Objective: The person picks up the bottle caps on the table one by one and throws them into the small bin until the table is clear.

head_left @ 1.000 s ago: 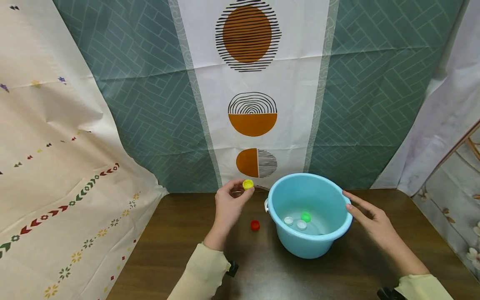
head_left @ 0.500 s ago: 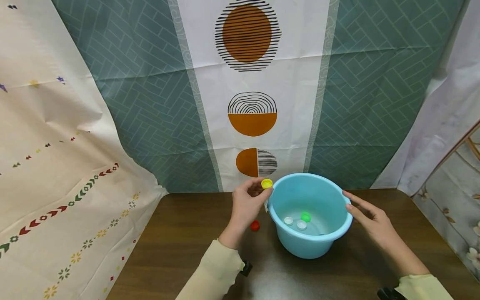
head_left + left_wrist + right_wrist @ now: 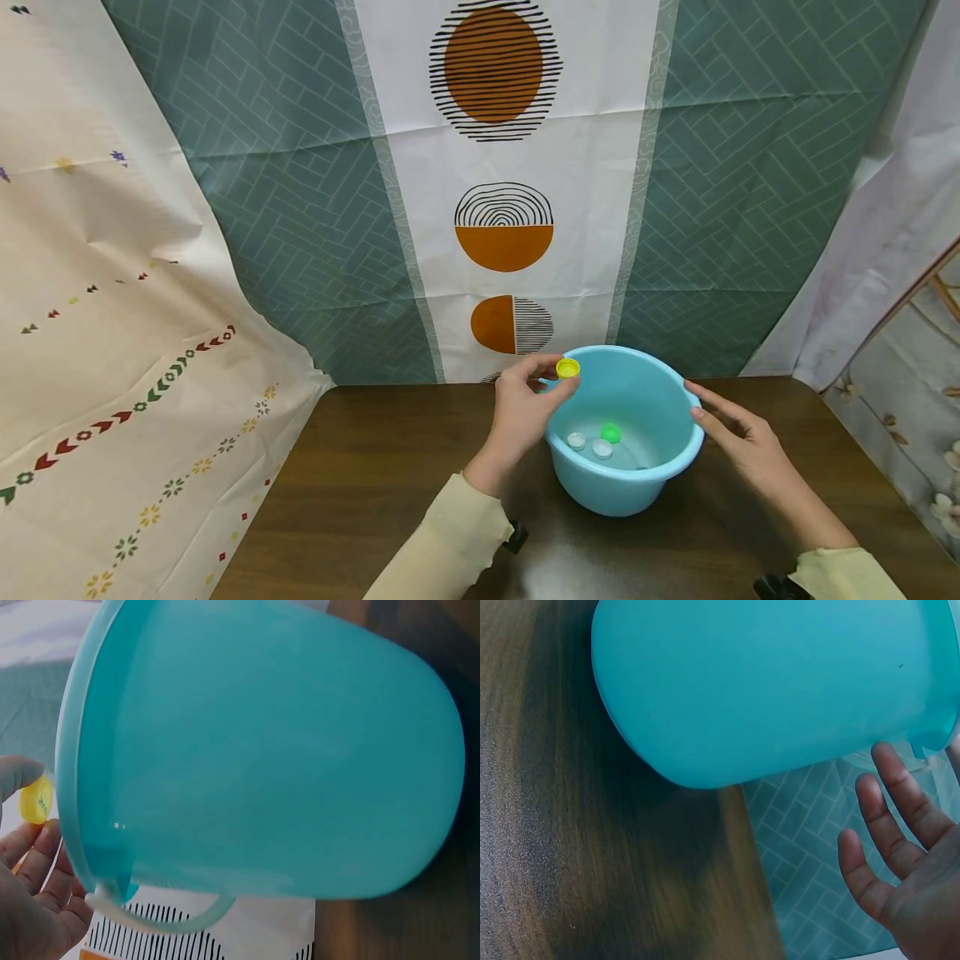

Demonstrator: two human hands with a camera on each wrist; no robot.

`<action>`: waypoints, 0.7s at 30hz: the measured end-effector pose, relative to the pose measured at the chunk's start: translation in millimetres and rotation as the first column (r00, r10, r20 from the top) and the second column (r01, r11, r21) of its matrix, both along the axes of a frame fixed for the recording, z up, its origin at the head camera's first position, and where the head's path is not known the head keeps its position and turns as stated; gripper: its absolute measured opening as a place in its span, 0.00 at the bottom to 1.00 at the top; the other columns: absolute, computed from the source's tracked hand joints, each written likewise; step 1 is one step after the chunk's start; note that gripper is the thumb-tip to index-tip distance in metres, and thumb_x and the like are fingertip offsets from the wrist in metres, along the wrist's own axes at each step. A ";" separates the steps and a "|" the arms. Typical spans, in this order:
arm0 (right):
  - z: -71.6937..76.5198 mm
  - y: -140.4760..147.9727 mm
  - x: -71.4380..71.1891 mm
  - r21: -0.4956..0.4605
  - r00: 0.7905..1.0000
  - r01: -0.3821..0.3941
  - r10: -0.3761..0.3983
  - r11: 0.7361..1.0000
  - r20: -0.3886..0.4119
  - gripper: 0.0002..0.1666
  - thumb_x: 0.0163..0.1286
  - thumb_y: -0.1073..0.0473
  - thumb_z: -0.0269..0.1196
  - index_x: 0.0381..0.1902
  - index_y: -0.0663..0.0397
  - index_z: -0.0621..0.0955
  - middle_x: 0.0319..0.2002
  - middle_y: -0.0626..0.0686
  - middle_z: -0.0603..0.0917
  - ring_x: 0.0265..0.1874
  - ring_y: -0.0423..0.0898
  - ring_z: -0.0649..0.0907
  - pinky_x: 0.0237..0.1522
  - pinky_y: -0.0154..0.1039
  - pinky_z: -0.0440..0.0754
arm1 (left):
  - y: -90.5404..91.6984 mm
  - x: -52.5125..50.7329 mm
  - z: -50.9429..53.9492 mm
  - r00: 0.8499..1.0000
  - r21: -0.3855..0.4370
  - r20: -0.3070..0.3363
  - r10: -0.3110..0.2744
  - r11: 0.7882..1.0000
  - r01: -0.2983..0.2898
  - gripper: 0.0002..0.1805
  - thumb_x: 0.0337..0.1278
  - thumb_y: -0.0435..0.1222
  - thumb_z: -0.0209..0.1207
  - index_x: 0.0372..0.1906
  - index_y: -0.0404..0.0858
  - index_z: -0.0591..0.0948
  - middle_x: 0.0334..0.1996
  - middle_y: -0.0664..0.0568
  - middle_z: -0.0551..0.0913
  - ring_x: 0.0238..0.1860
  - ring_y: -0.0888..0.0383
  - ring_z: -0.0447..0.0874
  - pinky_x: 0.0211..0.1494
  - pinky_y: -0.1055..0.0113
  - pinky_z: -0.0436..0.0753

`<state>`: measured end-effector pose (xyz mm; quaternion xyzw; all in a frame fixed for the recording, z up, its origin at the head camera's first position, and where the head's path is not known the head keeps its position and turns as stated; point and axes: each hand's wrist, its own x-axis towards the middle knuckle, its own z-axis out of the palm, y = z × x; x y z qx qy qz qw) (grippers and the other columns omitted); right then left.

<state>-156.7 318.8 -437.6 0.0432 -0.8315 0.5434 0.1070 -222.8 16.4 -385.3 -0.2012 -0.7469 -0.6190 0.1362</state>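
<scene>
Between thumb and fingertips, my left hand (image 3: 527,407) pinches a yellow bottle cap (image 3: 567,368) over the left rim of a light blue bucket (image 3: 609,492). From the left wrist view, the cap (image 3: 36,799) sits just beyond the rim. Two clear whitish caps (image 3: 602,449) and a green cap (image 3: 611,432) lie on the bucket's floor. On the other side, my right hand (image 3: 742,442) touches the rim with extended index finger and thumb. Its other fingers (image 3: 889,825) are loosely bent beside the bucket wall in the right wrist view.
The bucket stands on a dark wooden table (image 3: 360,500). A patterned green and white cloth (image 3: 495,167) hangs behind it. Cream cloth (image 3: 150,375) drapes along the left side. The bucket's handle (image 3: 172,924) hangs by its side.
My left hand has carried the yellow cap rightward from beside the bucket to over its left rim. A red cap on the table has become hidden behind that arm. The right hand stays put.
</scene>
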 end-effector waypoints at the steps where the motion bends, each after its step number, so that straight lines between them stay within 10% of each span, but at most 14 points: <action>1: 0.1 -0.1 0.1 -0.007 1.000 0.002 -0.002 1.000 0.000 0.27 0.75 0.50 0.56 0.70 0.42 0.71 0.60 0.45 0.78 0.49 0.33 0.81 0.42 0.32 0.82 | 2.2 -0.1 0.1 1.000 -0.004 0.001 -0.003 1.000 0.003 0.15 0.52 0.45 0.71 0.45 0.48 0.86 0.37 0.63 0.83 0.41 0.61 0.80 0.46 0.50 0.80; 21: -1.0 1.5 0.5 0.077 1.000 0.003 -0.003 0.997 0.005 0.28 0.75 0.49 0.56 0.71 0.40 0.70 0.60 0.51 0.79 0.48 0.32 0.80 0.42 0.30 0.80 | 29.2 8.2 8.7 0.998 -0.074 0.028 -0.056 0.996 0.058 0.16 0.53 0.45 0.70 0.47 0.48 0.86 0.36 0.65 0.83 0.42 0.59 0.81 0.44 0.66 0.81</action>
